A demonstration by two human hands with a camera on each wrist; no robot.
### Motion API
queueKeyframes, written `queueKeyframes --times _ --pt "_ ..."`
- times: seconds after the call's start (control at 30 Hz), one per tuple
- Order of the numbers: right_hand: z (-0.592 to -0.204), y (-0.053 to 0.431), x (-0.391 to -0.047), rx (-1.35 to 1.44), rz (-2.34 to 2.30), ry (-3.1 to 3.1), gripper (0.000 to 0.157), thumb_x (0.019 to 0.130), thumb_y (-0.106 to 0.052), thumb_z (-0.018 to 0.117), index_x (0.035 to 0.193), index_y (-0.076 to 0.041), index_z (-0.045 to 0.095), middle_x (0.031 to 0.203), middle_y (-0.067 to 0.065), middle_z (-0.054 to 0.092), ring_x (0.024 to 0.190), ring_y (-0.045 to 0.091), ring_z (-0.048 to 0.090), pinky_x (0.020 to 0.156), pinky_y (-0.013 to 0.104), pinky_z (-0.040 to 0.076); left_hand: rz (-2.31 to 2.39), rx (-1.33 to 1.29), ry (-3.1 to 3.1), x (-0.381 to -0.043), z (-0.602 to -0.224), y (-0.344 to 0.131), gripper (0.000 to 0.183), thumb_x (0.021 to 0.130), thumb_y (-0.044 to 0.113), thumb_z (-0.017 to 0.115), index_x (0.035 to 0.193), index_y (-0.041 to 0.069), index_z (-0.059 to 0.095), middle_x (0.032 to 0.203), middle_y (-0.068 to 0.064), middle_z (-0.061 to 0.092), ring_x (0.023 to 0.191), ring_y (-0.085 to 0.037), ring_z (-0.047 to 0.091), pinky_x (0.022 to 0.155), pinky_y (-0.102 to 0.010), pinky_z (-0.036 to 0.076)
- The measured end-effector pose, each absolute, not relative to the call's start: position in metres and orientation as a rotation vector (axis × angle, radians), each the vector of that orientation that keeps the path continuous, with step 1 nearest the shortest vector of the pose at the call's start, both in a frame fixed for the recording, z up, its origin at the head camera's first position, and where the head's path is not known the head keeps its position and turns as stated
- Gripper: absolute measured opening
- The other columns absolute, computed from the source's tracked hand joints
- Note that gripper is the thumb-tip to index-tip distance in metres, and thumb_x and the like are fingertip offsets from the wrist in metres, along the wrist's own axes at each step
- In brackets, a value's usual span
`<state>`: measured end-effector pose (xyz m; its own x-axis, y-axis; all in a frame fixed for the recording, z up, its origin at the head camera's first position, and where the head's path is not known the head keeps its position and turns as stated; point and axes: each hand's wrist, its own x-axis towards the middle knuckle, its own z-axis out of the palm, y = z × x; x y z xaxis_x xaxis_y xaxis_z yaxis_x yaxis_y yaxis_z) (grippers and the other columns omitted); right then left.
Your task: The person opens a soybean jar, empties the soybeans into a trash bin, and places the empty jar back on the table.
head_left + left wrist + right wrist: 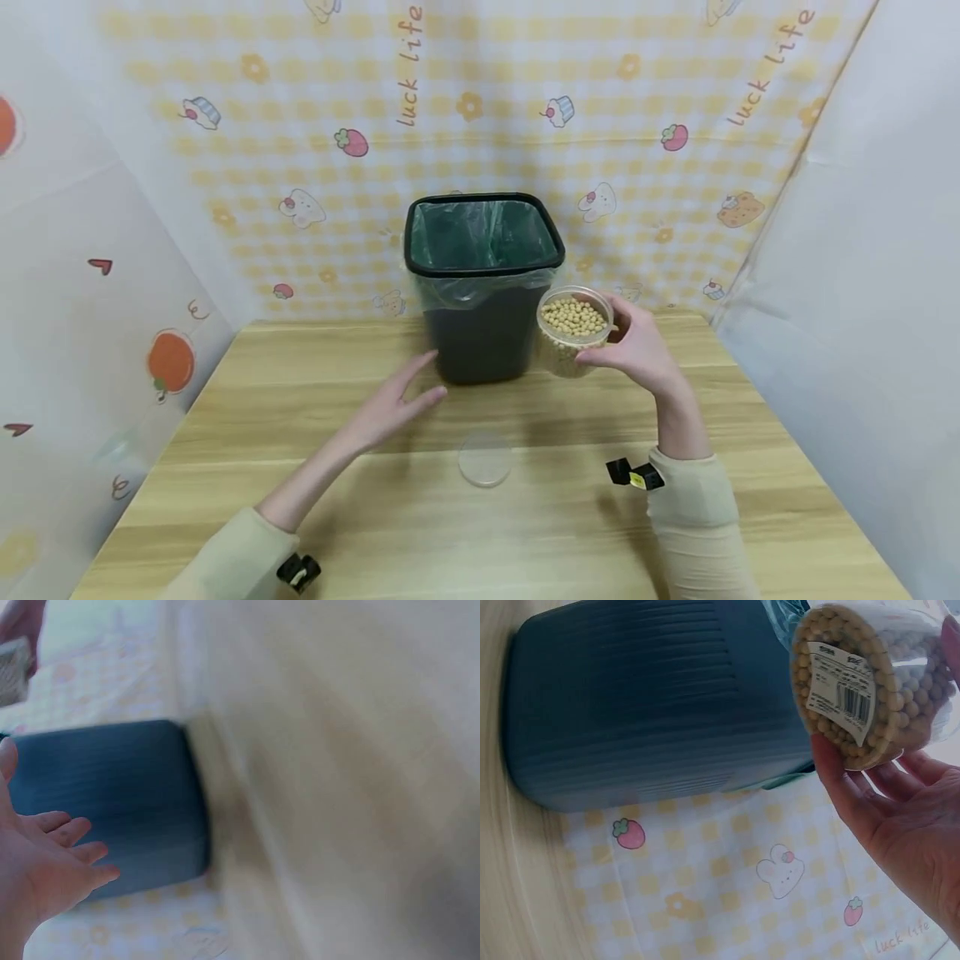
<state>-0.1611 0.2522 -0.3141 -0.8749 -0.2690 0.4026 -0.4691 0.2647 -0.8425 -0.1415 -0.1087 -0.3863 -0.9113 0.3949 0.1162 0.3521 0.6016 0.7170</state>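
My right hand [633, 346] grips a clear plastic jar [567, 354] of soybeans [573, 317], lidless and held above the table by the bin's right front. In the right wrist view a barcode label [842, 690] shows on the jar's base, and fingers of the right hand [907, 810] wrap round its side. A dark trash bin [480, 337] with a clear liner stands upright at the table's back. Just in front of its left side, my left hand [386, 414] reaches out with fingers spread and nothing in them; the left wrist view shows its palm [37, 862].
A round clear lid [485, 458] lies on the wooden table [555, 542] in front of the bin. Behind the bin hangs a yellow checked cloth [300, 150]. White sheets [847, 250] border the table on both sides.
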Motion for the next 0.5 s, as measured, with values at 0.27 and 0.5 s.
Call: queueKeyframes --times 0.27,0.5 --pt "-0.282 0.250 -0.160 0.655 1.592 -2.353 0.069 0.068 0.001 0.080 0.131 -0.005 0.053 0.114 -0.004 0.060 0.091 0.006 0.063 0.073 0.019 0.053 1.421 0.532 2.750 -0.161 -0.343 -0.129 0.064 0.094 0.055 0.044 0.145 0.018 0.036 0.149 -0.007 0.040 0.139 -0.031 0.034 0.112 -0.054 0.026" --pt "-0.242 0.245 -0.162 0.577 1.463 -2.419 0.064 0.073 -0.005 0.079 0.131 -0.012 0.054 0.111 -0.006 0.060 0.086 0.005 0.064 0.068 0.018 0.053 1.679 0.379 2.703 -0.181 -0.316 -0.140 0.069 0.092 0.062 0.040 0.139 0.012 0.044 0.139 -0.012 0.050 0.129 -0.028 0.047 0.108 -0.047 0.035"
